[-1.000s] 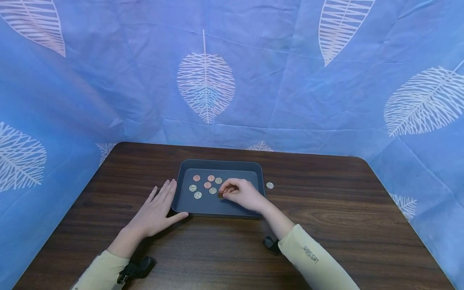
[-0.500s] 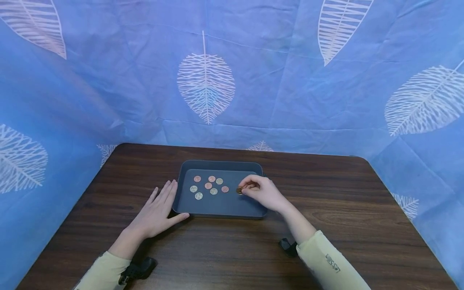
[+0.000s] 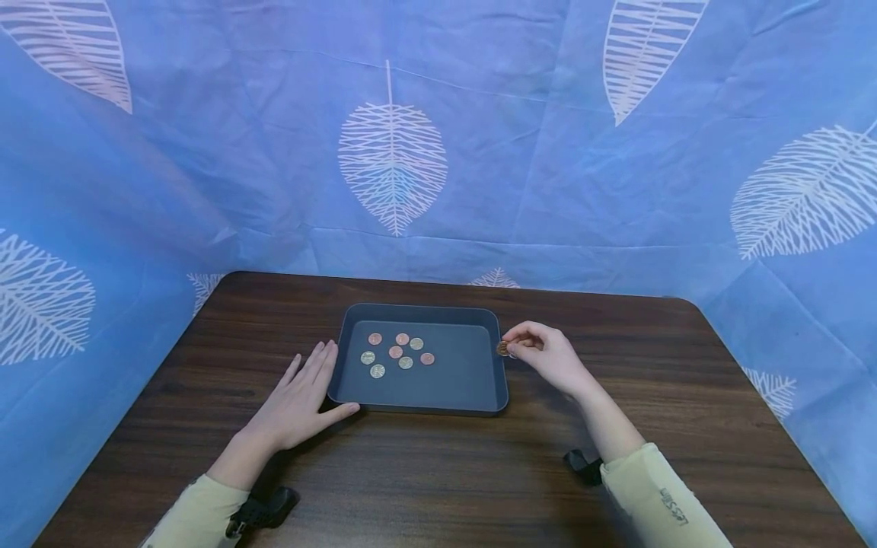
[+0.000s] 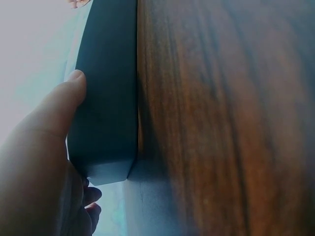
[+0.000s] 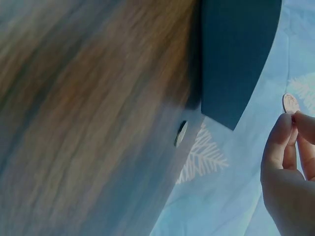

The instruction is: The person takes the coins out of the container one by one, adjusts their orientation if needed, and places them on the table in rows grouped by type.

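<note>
Between thumb and fingertips, my right hand (image 3: 548, 361) pinches a copper-coloured coin (image 3: 503, 348) just past the right rim of the dark tray (image 3: 459, 373). The right wrist view shows this coin (image 5: 290, 103) raised above the tabletop. A silver-coloured coin (image 5: 181, 133) lies on the table beside the tray's end, mostly hidden by the fingers in the head view. My left hand (image 3: 291, 407) rests with straight fingers along the tray's left side. Its thumb touches the tray's near wall (image 4: 106, 98) in the left wrist view. Several copper (image 3: 396, 352) and silver coins (image 3: 377, 371) lie flat inside the tray's left half.
The tray stands on a dark wooden table (image 3: 425, 472). A blue cloth (image 3: 534, 152) with white leaf prints hangs behind and around the table. Black wrist cameras (image 3: 270, 508) sit at both cuffs.
My right hand has carried the copper coin rightward from the middle of the tray, over its right rim, to above the silver coin on the table. My left hand has stayed put.
</note>
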Motion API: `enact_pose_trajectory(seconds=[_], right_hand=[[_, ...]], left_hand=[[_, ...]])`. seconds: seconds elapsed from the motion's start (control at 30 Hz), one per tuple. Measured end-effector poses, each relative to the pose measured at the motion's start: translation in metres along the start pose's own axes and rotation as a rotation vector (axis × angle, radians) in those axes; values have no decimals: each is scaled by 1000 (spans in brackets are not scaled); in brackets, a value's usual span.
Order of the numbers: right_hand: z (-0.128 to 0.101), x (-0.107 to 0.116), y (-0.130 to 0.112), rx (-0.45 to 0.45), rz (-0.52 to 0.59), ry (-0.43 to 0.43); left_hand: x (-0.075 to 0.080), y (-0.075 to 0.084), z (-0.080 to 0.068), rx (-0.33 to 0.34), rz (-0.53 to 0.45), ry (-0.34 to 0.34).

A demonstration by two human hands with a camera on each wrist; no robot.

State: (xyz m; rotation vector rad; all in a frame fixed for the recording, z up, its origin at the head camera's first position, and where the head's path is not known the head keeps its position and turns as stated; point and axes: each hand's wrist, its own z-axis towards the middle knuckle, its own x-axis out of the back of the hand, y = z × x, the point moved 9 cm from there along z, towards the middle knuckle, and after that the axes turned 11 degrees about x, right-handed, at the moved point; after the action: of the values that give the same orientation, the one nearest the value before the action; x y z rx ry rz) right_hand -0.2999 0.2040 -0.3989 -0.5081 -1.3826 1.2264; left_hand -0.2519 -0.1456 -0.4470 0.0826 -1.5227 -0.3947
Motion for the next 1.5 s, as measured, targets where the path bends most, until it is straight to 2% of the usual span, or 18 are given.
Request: enact_pose_trajectory(seconds=[0.3, 0.6, 0.9, 1.03, 1.07, 1.2, 1.5], right_hand=[[-8, 17, 19, -70, -95, 71], [-14, 19, 33, -129, -165, 32], [-17, 9, 32, -147, -103, -54], [-16, 6, 38, -146, -139, -85], [-15, 6, 44, -142, -156, -88], [-15, 4, 45, -136, -200, -99], [-15, 3, 48, -135, -228, -98]], left_hand=[[-1, 1, 0, 3, 6, -12], [-1, 0, 1, 9, -1, -13], [-2, 0, 0, 13, -1, -20], [-1, 0, 0, 9, 2, -14], [-1, 0, 0, 7, 3, -11], [-1, 0, 0, 6, 2, -6], [-2, -1, 0, 9, 0, -16]])
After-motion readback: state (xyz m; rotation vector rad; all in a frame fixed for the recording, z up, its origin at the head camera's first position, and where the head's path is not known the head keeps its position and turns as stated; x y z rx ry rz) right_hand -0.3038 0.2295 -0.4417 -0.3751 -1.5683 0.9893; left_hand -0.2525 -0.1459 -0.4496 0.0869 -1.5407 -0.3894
